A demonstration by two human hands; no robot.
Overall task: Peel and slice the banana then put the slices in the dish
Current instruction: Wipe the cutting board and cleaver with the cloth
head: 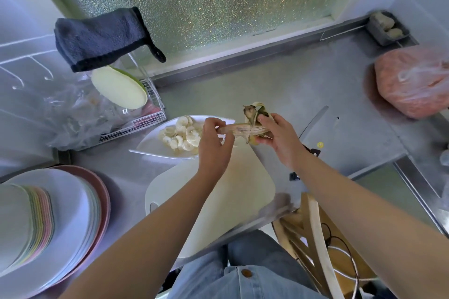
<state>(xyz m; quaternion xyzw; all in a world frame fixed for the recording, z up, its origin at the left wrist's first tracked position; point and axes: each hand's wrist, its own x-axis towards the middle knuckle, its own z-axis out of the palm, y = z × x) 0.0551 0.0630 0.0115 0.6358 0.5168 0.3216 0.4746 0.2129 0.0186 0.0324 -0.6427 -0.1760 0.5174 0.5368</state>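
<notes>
Stacked plates (48,221) sit left, a pink bag (413,82) far right.

Pale banana slices (181,133) lie in the white dish (150,147), stringy peel (251,114) beside it.

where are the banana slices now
In the head view the banana slices lie in the white dish, left of centre, just beyond the cutting board and close by the left hand.
</notes>
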